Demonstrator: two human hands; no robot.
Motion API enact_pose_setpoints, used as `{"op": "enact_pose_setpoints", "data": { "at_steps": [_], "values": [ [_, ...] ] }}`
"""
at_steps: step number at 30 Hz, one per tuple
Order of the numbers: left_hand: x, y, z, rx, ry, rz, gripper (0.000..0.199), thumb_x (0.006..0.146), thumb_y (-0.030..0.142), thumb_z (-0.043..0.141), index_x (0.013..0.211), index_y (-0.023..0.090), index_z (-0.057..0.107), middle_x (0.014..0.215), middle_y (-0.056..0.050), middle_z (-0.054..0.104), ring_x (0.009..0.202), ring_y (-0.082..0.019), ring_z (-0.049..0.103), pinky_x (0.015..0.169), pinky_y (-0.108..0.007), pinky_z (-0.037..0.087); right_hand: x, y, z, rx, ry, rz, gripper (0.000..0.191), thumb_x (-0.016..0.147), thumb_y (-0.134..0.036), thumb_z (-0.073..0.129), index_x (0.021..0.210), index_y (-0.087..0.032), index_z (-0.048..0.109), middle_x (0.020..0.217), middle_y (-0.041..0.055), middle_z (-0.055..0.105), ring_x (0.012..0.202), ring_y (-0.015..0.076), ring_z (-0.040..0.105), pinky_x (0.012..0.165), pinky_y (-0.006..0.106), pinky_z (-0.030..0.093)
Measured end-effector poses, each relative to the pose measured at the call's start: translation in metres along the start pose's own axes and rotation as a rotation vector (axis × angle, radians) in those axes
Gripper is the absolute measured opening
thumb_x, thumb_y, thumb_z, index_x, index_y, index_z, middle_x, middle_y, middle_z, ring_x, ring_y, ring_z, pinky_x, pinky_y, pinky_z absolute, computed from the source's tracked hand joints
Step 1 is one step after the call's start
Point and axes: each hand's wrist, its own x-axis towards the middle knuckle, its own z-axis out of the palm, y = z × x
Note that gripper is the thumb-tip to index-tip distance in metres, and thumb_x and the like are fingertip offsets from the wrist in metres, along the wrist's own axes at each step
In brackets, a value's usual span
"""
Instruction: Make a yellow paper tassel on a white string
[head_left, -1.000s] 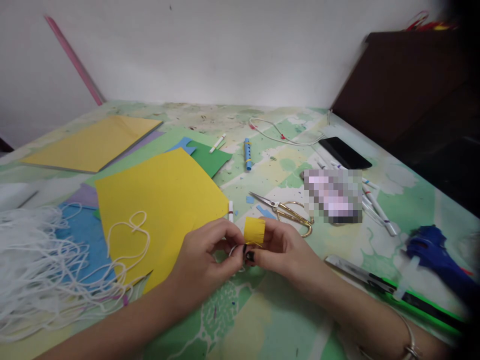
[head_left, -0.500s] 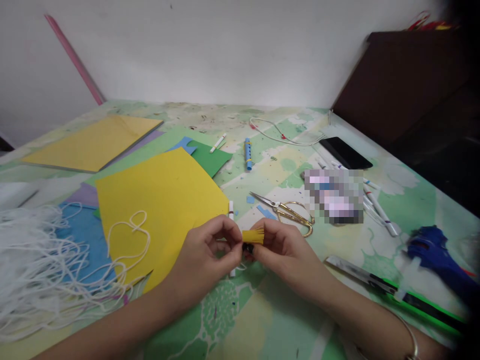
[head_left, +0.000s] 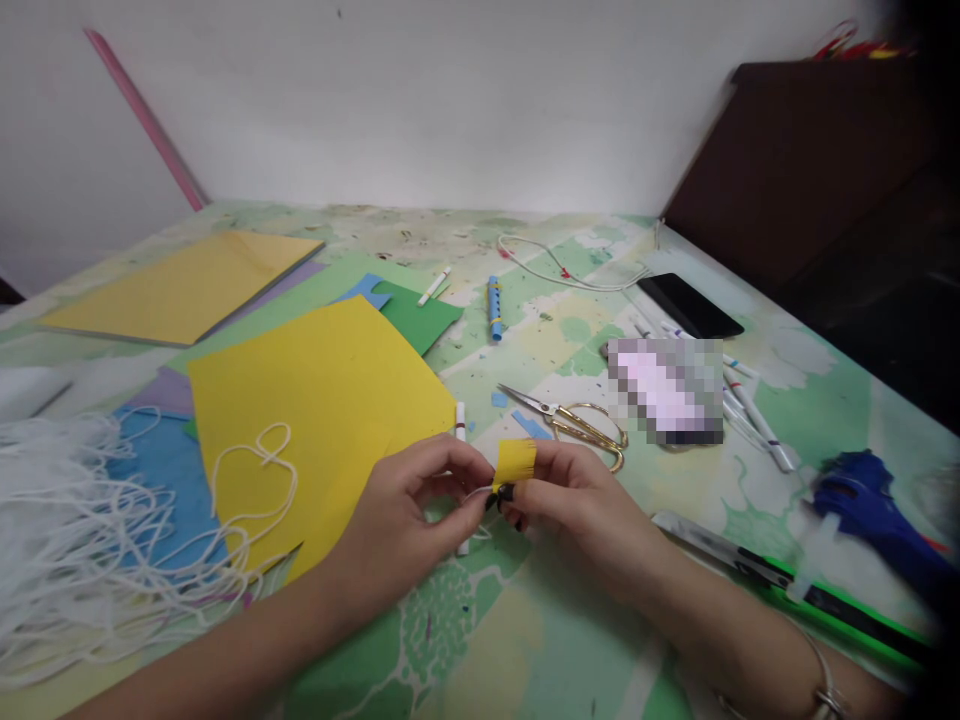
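A small yellow paper strip [head_left: 516, 461] with a finely cut, fringed edge is held between my two hands over the middle of the table. My left hand [head_left: 427, 495] pinches at its lower left, where a thin white string [head_left: 480, 491] shows by the fingertips. My right hand [head_left: 574, 488] grips the strip from the right, thumb and fingers pressed together at its lower edge. Under the hands lies a white marker [head_left: 460, 420], partly hidden. Gold-handled scissors [head_left: 551, 409] lie half open just beyond my right hand.
Yellow paper [head_left: 300, 400] and tangled white string [head_left: 82, 540] lie left. A blue paper roll [head_left: 494, 308] is farther back. At the right are a black phone [head_left: 691, 305], a blurred-out object [head_left: 664, 392], markers, a cutter [head_left: 712, 545] and a blue glue gun [head_left: 870, 500].
The yellow strip has turned, so more of its flat face shows and it stands higher. My right fingers have shifted along its lower edge. White string now shows at my left fingertips.
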Motion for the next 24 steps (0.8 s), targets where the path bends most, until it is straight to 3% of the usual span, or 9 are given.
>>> {"op": "enact_pose_setpoints", "data": {
  "at_steps": [6,12,24],
  "values": [
    [-0.0025,-0.0052,-0.0007,0.097,0.038,0.151,0.013,0.077,0.006,0.058,0.084,0.017,0.059,0.079,-0.001,0.063,0.072,-0.011,0.062,0.065,-0.019,0.053,0.0001,0.0031,-0.0013,0.016,-0.019,0.012,0.015,0.061,-0.01,0.056,0.072,-0.014,0.065,0.063,-0.0003,0.057,0.058,0.0096,0.049,0.057,0.023,0.036],
    [-0.0025,-0.004,-0.0026,0.301,0.008,0.456,0.015,0.079,0.0,0.056,0.079,0.014,0.061,0.079,-0.003,0.063,0.075,-0.01,0.06,0.068,-0.019,0.048,-0.0001,0.0052,-0.0019,0.046,-0.033,0.029,0.011,0.061,-0.009,0.054,0.067,-0.013,0.063,0.058,-0.0003,0.056,0.055,0.0089,0.048,0.055,0.022,0.036],
    [-0.0014,-0.002,-0.0024,0.317,0.008,0.462,0.014,0.076,-0.001,0.058,0.078,0.012,0.064,0.079,-0.005,0.063,0.074,-0.009,0.06,0.067,-0.017,0.047,-0.0003,0.006,-0.0016,0.07,-0.051,0.06,0.011,0.061,-0.01,0.056,0.069,-0.014,0.063,0.061,0.001,0.057,0.055,0.0096,0.049,0.055,0.023,0.037]
  ]
}}
